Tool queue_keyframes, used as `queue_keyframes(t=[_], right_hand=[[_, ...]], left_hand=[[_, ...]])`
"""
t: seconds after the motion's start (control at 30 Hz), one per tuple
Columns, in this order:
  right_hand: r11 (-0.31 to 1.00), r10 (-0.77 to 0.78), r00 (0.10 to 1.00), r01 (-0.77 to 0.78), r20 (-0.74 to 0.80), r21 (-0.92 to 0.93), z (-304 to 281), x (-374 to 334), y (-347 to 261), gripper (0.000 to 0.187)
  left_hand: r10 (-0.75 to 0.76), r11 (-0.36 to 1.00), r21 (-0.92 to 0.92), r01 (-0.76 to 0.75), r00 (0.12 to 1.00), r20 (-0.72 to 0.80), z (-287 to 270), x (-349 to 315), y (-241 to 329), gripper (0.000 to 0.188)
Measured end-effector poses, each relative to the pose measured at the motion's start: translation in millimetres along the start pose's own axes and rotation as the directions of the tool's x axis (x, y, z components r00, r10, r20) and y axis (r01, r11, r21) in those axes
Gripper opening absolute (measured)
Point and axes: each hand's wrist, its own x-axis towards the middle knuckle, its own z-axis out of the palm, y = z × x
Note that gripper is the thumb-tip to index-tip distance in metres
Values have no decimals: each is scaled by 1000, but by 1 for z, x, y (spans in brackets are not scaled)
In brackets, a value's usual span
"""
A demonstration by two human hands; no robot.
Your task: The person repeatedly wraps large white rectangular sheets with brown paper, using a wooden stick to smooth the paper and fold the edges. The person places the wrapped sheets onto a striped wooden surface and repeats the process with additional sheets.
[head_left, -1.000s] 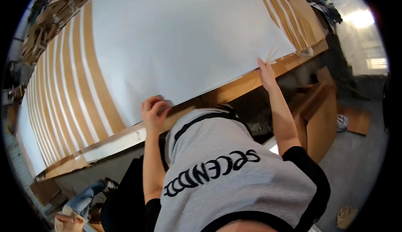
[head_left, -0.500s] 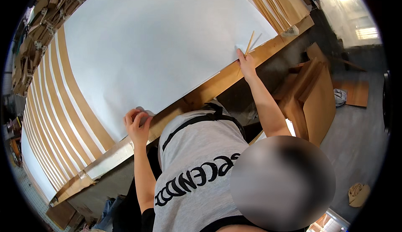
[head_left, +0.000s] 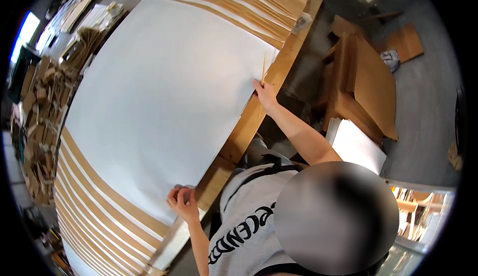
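Note:
A large white sheet (head_left: 159, 86) lies across a long wooden-edged table, its surface gently rippled. On its near edge, toward the right end, my right hand (head_left: 267, 96) is closed around a thin wooden stick (head_left: 264, 67). The stick points up past the fingers, and its lower end shows below the hand. My left hand (head_left: 183, 205) rests at the sheet's near left corner with its fingers curled in; whatever lies under the fingertips is hidden. Fanned brown and white strips (head_left: 114, 196) run along the sheet's left end, and more brown strips (head_left: 239, 7) border its far right end.
The table's wooden edge (head_left: 249, 126) runs between my body and the sheet. Brown cardboard (head_left: 371, 76) leans on the right, with a stack of white sheets (head_left: 353, 146) beside it. Piled cardboard scraps (head_left: 42, 131) lie beyond the table on the left.
The view has turned, so the table now slants more steeply. Both hands stay at the sheet's near edge, the right one still holding the stick.

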Motion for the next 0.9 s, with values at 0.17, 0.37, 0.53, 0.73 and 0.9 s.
queue_keyframes(t=[0.17,0.37,0.53,0.73,0.9], right_hand=[[994,54,998,-58,42,95,1,-2,-4,37],[944,189,939,-254,287,208,-30,-8,-24,33],[976,159,969,-182,188,115,-80,-14,-3,31],[977,193,937,-156,292,-147,-149,-10,44,27],[958,126,959,-51,255,-283,-228,4,80,23]], left_hand=[[17,999,-36,-16,999,30,1,-2,3,20],[-17,1000,-6,18,995,100,-6,-3,3,18],[-145,984,-84,156,982,119,7,21,77,19],[15,760,-549,348,835,550,122,58,225,24],[293,909,-404,-97,841,456,194,111,304,25]])
